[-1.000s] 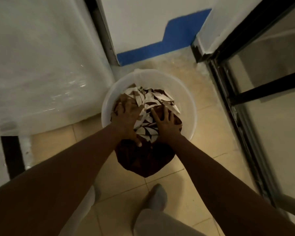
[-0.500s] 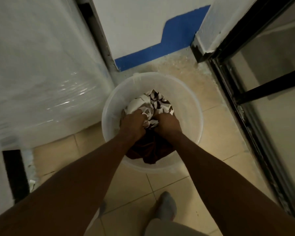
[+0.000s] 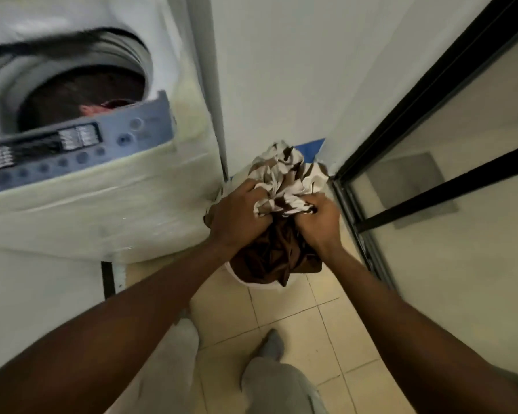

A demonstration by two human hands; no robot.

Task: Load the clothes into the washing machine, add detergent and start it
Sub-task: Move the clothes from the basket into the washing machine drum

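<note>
Washing machine (image 3: 81,180) on the left, plastic-wrapped, round drum open, some cloth inside. White bucket (image 3: 260,286) on tiled floor (image 3: 308,330). Crumpled brown-and-white clothes (image 3: 281,204) lifted above bucket, bunched tight in left hand (image 3: 237,216) and right hand (image 3: 319,221) grip.

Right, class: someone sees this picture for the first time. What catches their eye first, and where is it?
Mid-frame, the left hand and right hand clutch a bundle of brown and white clothes, held above a white bucket on the tiled floor. At upper left, the washer stands open, with something dark and reddish already in its drum.
</note>
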